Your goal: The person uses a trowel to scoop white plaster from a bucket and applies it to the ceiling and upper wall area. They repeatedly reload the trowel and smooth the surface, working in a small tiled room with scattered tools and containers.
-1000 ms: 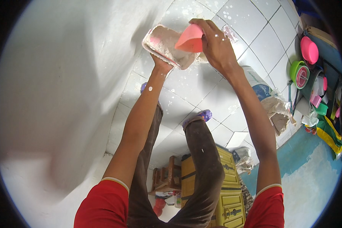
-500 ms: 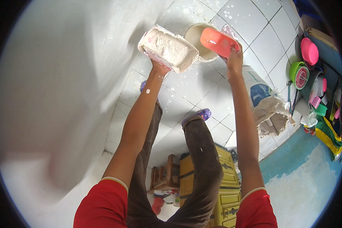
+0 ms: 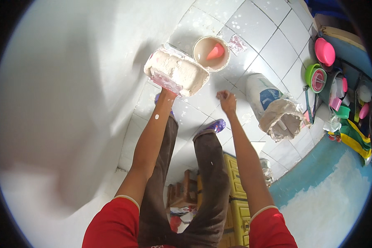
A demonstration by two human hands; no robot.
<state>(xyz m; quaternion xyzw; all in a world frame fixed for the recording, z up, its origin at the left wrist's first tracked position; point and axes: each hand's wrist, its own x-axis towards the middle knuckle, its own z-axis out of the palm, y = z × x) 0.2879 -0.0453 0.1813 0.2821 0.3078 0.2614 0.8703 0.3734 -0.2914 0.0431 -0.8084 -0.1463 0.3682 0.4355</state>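
My left hand point(image 3: 168, 92) is closed on the near side of a rectangular plastic tub point(image 3: 166, 81), its fingers hidden beneath. The tub is heaped with off-white plaster point(image 3: 178, 70), and more is smeared over its rim. Just beyond it stands a round bucket point(image 3: 197, 62) with a pale, coated inside. An orange plastic scoop point(image 3: 215, 51) rests in that bucket, only part of it showing. My right hand point(image 3: 228, 101) hangs over the tiles between the bucket and the paper sack, fingers curled in, with nothing visible in them.
An open paper sack point(image 3: 262, 95) lies on the white tiled floor point(image 3: 273, 39) at the right. Beyond it are a pink bowl point(image 3: 325, 52), a green basin point(image 3: 315, 77) and other plastic ware. A white wall point(image 3: 58, 103) rises at left. Yellow drawers point(image 3: 239, 211) stand behind my legs.
The orange scoop has left my right hand and now sits in the bucket. My right hand has come back toward me and left. The plaster tub has dropped slightly nearer.
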